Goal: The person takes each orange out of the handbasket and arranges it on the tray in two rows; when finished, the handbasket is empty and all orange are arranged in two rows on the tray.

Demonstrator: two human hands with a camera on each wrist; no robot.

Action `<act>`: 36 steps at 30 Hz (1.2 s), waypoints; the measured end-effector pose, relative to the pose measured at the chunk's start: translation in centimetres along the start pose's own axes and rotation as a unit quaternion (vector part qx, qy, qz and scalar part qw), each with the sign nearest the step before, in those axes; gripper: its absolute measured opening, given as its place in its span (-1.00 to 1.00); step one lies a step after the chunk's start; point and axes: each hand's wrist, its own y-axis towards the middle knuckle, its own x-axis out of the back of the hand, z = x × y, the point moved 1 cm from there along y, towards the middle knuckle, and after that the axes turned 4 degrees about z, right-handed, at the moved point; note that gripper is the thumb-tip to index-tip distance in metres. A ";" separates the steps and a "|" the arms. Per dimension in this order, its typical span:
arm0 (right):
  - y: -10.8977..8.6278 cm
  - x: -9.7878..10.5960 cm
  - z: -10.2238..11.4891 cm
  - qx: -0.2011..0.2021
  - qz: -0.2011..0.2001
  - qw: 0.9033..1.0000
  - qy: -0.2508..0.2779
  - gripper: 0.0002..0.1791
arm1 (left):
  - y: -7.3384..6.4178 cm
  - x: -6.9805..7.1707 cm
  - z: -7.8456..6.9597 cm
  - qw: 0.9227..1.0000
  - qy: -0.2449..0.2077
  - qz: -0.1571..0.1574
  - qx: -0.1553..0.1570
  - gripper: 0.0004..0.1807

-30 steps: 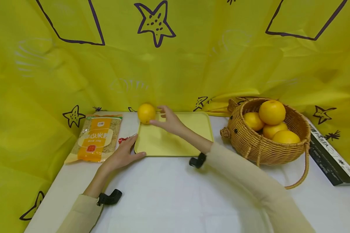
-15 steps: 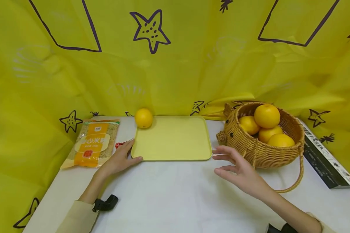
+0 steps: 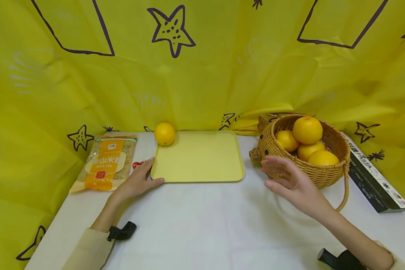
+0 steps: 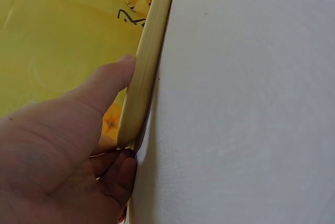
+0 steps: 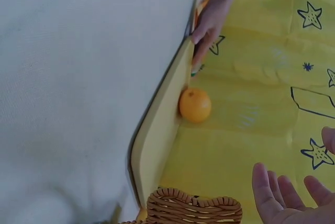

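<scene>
A yellow tray (image 3: 202,161) lies on the white table, with one orange (image 3: 165,134) in its far left corner. My left hand (image 3: 138,183) grips the tray's near left corner. In the left wrist view its thumb (image 4: 112,80) is against the tray's rim (image 4: 146,67) and the other fingers bend around the corner. My right hand (image 3: 297,187) is raised in front of a wicker basket (image 3: 327,176), fingers spread and slightly bent, holding nothing. Several oranges (image 3: 307,130) are piled in the basket, which has a pig's face. The right wrist view shows the right hand's fingers (image 5: 266,190) apart.
Left of the tray lies an orange-and-clear bag of rice noodles (image 3: 106,163), with a small red item (image 3: 137,164) beside it. A black-and-white pasta box (image 3: 378,176) is right of the basket. A yellow patterned cloth (image 3: 202,75) hangs behind the table.
My right hand has left the orange on the tray and moved right and toward me, then on to the basket's front. My left hand stays at the tray's corner.
</scene>
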 end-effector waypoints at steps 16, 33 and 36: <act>0.6 2.7 0.8 -0.024 -0.023 0.999 -0.026 -0.45 | -0.4 0.3 -0.1 1.000 0.005 -0.002 -0.001 0.05; 2.5 11.1 0.4 -0.197 -0.030 0.968 -0.150 -0.38 | -0.1 0.1 0.0 1.000 -0.008 0.005 0.010 0.07; 3.5 12.7 -0.2 -0.238 0.014 0.958 -0.160 -0.33 | -0.1 0.2 0.0 1.000 -0.006 0.003 0.010 0.06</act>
